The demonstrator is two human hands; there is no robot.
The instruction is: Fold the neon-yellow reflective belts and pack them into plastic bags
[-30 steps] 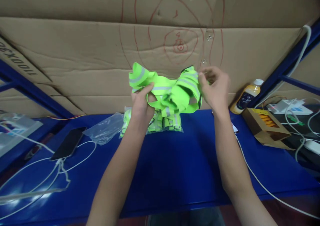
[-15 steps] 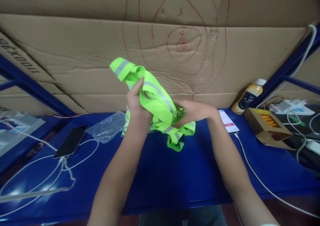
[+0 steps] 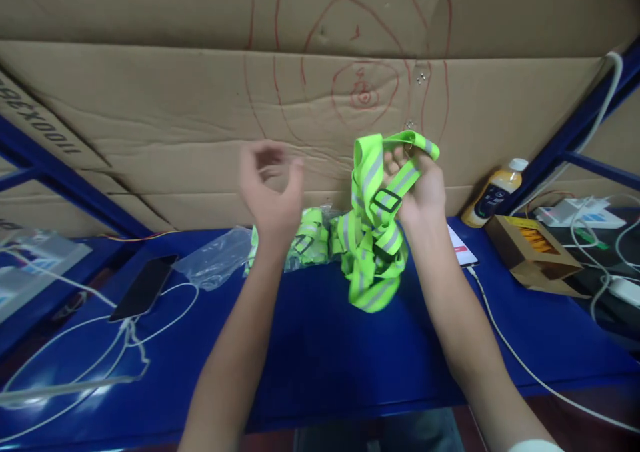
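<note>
My right hand (image 3: 424, 189) is raised over the table, its fingers closed round a neon green reflective strap harness (image 3: 373, 229) with grey stripes and a black buckle. Loops of its webbing hang in a tangle below the hand. To the left, my left hand (image 3: 270, 189) is in the air, slightly blurred, holding nothing, with the thumb apart from the curled fingers. Behind and below it, green strap bundles (image 3: 311, 235) in clear plastic lie on the blue table (image 3: 345, 352); my left wrist hides part of them.
An empty clear plastic bag (image 3: 215, 259) and a black phone (image 3: 143, 287) with white cables are on the left. At right are a second phone (image 3: 463, 247), a juice bottle (image 3: 493, 192) and an open cardboard box (image 3: 533, 252). A cardboard wall (image 3: 165, 119) with red rings stands behind.
My left hand has let go of the harness and is now apart from it. My right hand has lifted the harness up and to the right, uncovering the bagged bundles.
</note>
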